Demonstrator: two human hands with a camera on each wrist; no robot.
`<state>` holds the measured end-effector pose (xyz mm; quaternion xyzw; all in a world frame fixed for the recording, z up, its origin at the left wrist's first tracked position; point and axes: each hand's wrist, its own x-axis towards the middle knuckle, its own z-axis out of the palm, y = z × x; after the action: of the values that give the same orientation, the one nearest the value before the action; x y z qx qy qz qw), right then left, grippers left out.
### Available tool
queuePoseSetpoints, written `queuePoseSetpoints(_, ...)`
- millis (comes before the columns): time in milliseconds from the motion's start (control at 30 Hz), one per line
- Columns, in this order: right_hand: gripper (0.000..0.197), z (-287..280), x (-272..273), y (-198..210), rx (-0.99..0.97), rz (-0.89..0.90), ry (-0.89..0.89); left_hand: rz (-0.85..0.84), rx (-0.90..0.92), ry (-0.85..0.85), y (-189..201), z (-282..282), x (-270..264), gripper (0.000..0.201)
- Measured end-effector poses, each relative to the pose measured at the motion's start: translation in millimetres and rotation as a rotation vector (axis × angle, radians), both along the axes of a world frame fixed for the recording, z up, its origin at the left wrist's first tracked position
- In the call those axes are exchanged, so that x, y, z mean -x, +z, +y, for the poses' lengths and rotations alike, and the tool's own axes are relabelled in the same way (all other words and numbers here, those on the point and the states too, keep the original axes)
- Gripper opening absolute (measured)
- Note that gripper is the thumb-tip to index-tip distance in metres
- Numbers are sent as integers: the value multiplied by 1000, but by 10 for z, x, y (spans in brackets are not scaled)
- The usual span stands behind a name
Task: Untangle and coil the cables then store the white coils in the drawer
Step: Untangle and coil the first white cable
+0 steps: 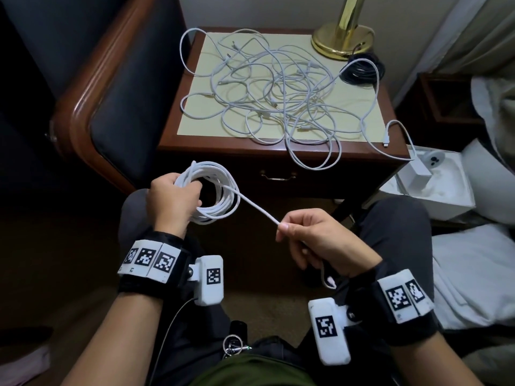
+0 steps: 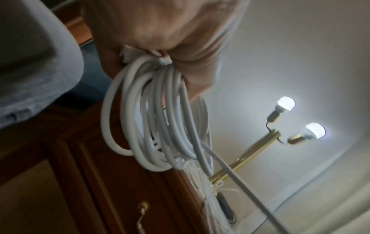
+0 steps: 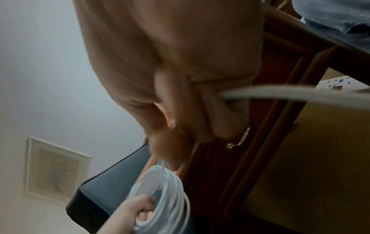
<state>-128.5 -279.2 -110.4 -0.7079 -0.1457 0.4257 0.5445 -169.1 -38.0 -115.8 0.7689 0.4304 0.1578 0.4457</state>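
My left hand (image 1: 174,195) grips a white cable coil (image 1: 220,195) of several loops in front of the nightstand; in the left wrist view the coil (image 2: 156,120) hangs from my curled fingers. A straight run of the same cable (image 1: 257,208) leads down-right to my right hand (image 1: 312,236), which pinches it between thumb and fingers, the free end with its plug (image 1: 330,281) dangling below the palm. In the right wrist view the coil (image 3: 170,188) shows past my fingers. A tangle of white cables (image 1: 276,90) covers the nightstand top. The drawer (image 1: 278,176) is closed.
A brass lamp base (image 1: 342,37) and a black cable coil (image 1: 362,69) stand at the nightstand's back right. One white cable runs off the right edge to a white charger (image 1: 415,174) on a white box. A padded chair (image 1: 106,87) is left, bedding right.
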Motion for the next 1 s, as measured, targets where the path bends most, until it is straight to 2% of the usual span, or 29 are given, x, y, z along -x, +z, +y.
queuePoseSetpoints(67, 20, 63, 10, -62, 45, 29, -12, -68, 115, 17, 17, -9, -12, 7)
queuePoseSetpoints(167, 12, 132, 11, -187, 231, -95, -25, -140, 209, -17, 83, -84, -47, 17)
queuePoseSetpoints(200, 11, 155, 12, -204, 240, -121, -42, -161, 230, -38, 103, -121, -54, 19)
queuePoseSetpoints(433, 15, 326, 18, -14, -79, -330, -229, -213, 354, -159, 64, -331, -70, 25)
queuePoseSetpoints(533, 24, 314, -13, -47, -63, -359, -349, -231, 485, -138, 65, -329, -75, 24)
queuePoseSetpoints(667, 26, 285, 4, -190, 92, -476, -488, -239, 630, -191, 89, -394, -49, 27)
queuePoseSetpoints(800, 31, 295, 76, -316, 110, -356, -561, -259, 754, -252, 83, -560, -49, 27)
queuePoseSetpoints(1000, 35, 291, 40, -337, 70, -253, -625, -253, 955, -205, 59, -746, -88, 28)
